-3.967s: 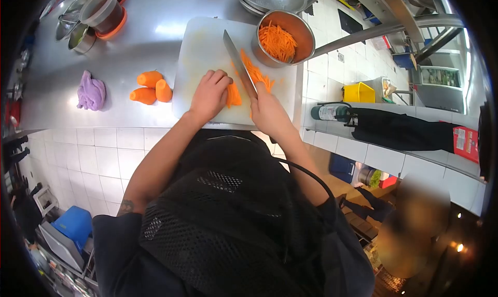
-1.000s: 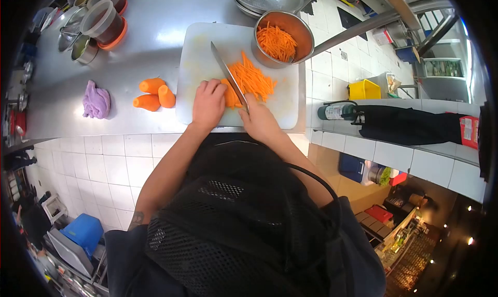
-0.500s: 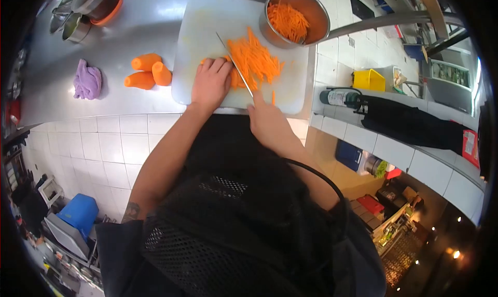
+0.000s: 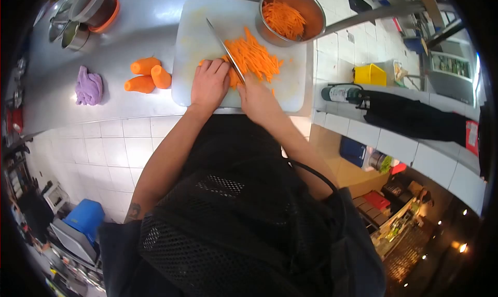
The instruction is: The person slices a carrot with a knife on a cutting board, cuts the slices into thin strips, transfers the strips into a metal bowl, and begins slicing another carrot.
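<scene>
A white cutting board (image 4: 199, 24) lies on the steel counter, with a loose heap of carrot sticks (image 4: 255, 55) on it. My right hand (image 4: 259, 100) is closed around the handle of a long kitchen knife (image 4: 223, 44). The blade slants away to the upper left, between my left hand and the heap. My left hand (image 4: 210, 84) rests on the board with fingers curled over a carrot (image 4: 201, 62), most of which is hidden beneath them. At the board's far right corner stands a metal pot (image 4: 317, 26) containing more carrot sticks (image 4: 282, 17).
Left of the board sit three peeled carrots (image 4: 142, 83) and a crumpled purple cloth (image 4: 88, 86). Metal containers (image 4: 75, 36) and a clear tub (image 4: 92, 5) stand at the back left. Beyond the counter's right edge is a tiled ledge with a green cylinder (image 4: 340, 94).
My right hand and the knife have shifted left, bringing the blade nearer my left fingers. The left hand stays on the carrot. The whole view has tilted slightly.
</scene>
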Motion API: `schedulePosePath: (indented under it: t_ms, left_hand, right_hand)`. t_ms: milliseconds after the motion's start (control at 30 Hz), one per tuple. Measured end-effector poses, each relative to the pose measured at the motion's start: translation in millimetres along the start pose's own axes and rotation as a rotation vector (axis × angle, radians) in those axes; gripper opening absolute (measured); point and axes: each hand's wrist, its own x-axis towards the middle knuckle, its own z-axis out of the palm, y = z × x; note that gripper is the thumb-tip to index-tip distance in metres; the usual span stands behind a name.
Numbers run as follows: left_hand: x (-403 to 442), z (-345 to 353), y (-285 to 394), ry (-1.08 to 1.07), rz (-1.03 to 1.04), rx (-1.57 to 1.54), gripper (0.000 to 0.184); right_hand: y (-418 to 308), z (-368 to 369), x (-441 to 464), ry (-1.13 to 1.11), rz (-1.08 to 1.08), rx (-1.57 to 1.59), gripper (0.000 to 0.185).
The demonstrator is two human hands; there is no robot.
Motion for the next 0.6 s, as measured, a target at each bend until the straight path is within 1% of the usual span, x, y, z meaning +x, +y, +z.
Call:
schedulePosePath:
  t_ms: [67, 100, 167, 233, 267, 333, 367, 400, 433, 467, 533, 567, 600]
  left_hand:
    - [1, 1, 0, 0.066, 0.012, -0.013, 0.022]
    - [2, 1, 0, 0.066, 0.012, -0.012, 0.022]
    - [0, 0, 2, 0.062, -0.013, -0.040, 0.024]
    - [1, 1, 1, 0.058, -0.025, -0.030, 0.023]
    - [0, 0, 1, 0.042, -0.015, -0.018, 0.022]
    - [0, -1, 1, 0.017, -0.024, -0.005, 0.022]
    - [1, -2, 2, -0.009, -0.031, 0.003, 0.022]
    - [0, 0, 3, -0.012, -0.016, 0.001, 0.022]
    - [1, 3, 3, 0.037, -0.012, -0.002, 0.019]
    - [0, 5, 1, 0.083, -0.022, -0.003, 0.017]
    - [-2, 3, 0, 0.068, -0.037, -0.018, 0.017]
    - [-1, 3, 1, 0.059, -0.037, -0.038, 0.017]
    - [-1, 2, 2, 0.061, -0.045, -0.039, 0.017]
  right_hand:
    - [-11, -18, 1, 0.018, -0.050, 0.044, 0.028]
    - [-20, -35, -13, -0.018, -0.045, 0.024, 0.027]
    - [-27, -40, -37, -0.075, -0.037, -0.006, 0.026]
    - [-25, -31, -46, -0.141, 0.117, -0.032, 0.025]
    - [-18, -17, -38, -0.145, 0.117, -0.031, 0.025]
    - [-4, 8, -9, -0.014, 0.016, -0.033, 0.026]
    - [1, 8, -4, 0.000, 0.023, -0.025, 0.026]
    - [-3, 2, -2, 0.007, -0.023, -0.006, 0.027]
    - [-7, -7, 5, 0.011, -0.085, 0.003, 0.029]
    - [-10, -17, -5, 0.008, -0.096, 0.001, 0.029]
    - [-38, -49, -44, -0.145, 0.066, 0.019, 0.029]
    - [-28, -37, -42, -0.159, 0.062, 0.012, 0.029]
    - [-10, -16, -39, -0.121, 0.081, -0.006, 0.029]
